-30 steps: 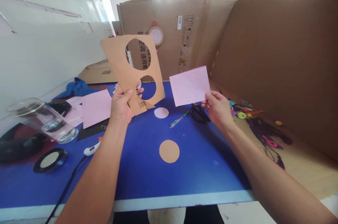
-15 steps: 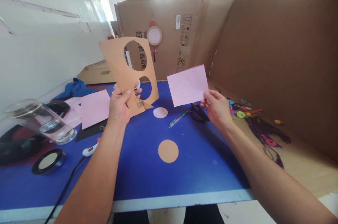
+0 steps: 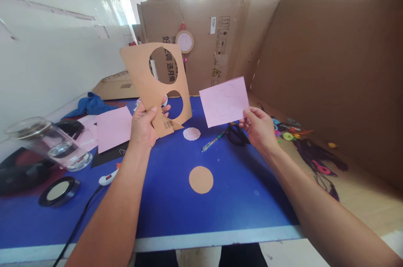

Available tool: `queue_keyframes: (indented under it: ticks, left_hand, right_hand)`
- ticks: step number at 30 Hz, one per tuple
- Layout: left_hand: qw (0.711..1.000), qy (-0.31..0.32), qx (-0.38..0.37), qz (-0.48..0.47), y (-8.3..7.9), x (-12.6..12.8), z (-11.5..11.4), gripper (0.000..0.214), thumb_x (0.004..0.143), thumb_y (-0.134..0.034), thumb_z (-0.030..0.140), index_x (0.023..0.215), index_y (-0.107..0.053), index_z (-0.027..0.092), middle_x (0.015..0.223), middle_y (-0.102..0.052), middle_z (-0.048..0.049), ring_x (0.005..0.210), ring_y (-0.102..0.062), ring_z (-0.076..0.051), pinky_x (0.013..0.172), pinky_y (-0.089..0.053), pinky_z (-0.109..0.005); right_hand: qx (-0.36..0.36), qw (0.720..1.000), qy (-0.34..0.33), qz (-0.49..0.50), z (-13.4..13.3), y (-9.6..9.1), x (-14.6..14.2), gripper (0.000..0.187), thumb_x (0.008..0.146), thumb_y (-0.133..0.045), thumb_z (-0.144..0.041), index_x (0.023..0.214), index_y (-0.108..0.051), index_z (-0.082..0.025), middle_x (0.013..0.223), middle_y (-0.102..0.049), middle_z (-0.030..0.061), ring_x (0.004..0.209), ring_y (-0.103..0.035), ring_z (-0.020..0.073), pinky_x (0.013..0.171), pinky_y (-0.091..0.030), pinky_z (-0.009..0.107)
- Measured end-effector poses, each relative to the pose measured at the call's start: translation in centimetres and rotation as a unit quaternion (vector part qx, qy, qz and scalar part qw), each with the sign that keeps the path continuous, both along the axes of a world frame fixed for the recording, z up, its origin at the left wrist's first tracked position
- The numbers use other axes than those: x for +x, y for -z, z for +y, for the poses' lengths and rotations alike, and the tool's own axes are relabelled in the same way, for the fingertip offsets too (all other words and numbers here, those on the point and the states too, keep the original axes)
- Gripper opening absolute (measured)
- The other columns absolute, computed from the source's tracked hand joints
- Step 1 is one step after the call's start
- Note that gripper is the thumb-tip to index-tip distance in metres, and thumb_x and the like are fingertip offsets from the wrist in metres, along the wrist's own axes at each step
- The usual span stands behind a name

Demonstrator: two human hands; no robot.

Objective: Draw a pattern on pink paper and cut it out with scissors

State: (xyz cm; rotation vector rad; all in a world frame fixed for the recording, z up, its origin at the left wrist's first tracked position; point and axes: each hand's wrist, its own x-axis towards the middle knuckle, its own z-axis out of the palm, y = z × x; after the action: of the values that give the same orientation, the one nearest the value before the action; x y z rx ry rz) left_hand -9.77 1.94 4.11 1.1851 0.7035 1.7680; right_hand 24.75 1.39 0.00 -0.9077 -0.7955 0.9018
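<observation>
In my left hand (image 3: 145, 122) is a tan sheet of card (image 3: 137, 65) with two round holes cut out, gripped at its lower edge and held up off the table. My right hand (image 3: 258, 126) pinches a pink sheet of paper (image 3: 223, 101) by its lower right corner; faint curved pencil lines show on it. Between the hands, a patterned pale pink paper disc (image 3: 192, 134) lies on the blue table (image 3: 176, 212). Nearer to me rests a tan card disc (image 3: 201, 179). A pen (image 3: 213, 141) lies below the pink sheet.
Left on the table are a glass jar (image 3: 59, 145), a round black-rimmed case (image 3: 59, 191), a white corded tool (image 3: 107, 178), pink sheets (image 3: 113, 127) and a blue cloth (image 3: 90, 105). Tassels (image 3: 324, 155) lie right. A round ornament (image 3: 185, 42) hangs on the cardboard wall (image 3: 261, 19) behind.
The card in my left hand has shifted slightly to the right and now covers more of the hanging ornament's tassel. My right hand and the pink sheet stay nearly still.
</observation>
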Motion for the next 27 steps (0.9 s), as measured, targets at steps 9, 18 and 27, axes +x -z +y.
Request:
queue_keyframes:
  ticks: [9,18,27]
  left_hand:
    - [1.0,0.006,0.007,0.001,-0.22,0.15,-0.25,0.032,0.082,-0.091,0.031,0.112,-0.079,0.028,0.122,-0.085,-0.0073,0.097,-0.083,-0.025,0.08,-0.068,-0.035]
    - [1.0,0.016,0.003,-0.007,-0.13,0.16,-0.3,0.033,0.081,-0.093,0.031,0.111,-0.078,0.027,0.122,-0.085,-0.0069,0.097,-0.083,-0.024,0.078,-0.067,-0.032]
    - [1.0,0.022,-0.001,-0.021,-0.41,0.54,-0.54,0.033,0.079,-0.093,0.029,0.109,-0.078,0.026,0.117,-0.086,-0.006,0.092,-0.083,-0.022,0.078,-0.065,-0.03]
  right_hand:
    - [0.002,1.0,-0.003,0.011,-0.09,-0.02,-0.05,0.028,0.07,-0.095,-0.033,0.084,-0.074,-0.021,0.071,-0.065,-0.0036,0.058,-0.062,0.008,0.05,-0.057,0.015]
    - [0.004,1.0,-0.004,0.008,-0.1,-0.15,-0.2,0.029,0.07,-0.097,-0.034,0.083,-0.074,-0.021,0.07,-0.065,-0.0038,0.058,-0.062,0.008,0.05,-0.057,0.015]
    - [-0.003,1.0,-0.005,0.013,-0.18,-0.27,-0.28,0.029,0.068,-0.096,-0.033,0.082,-0.074,-0.021,0.069,-0.064,-0.004,0.057,-0.062,0.008,0.049,-0.057,0.015]
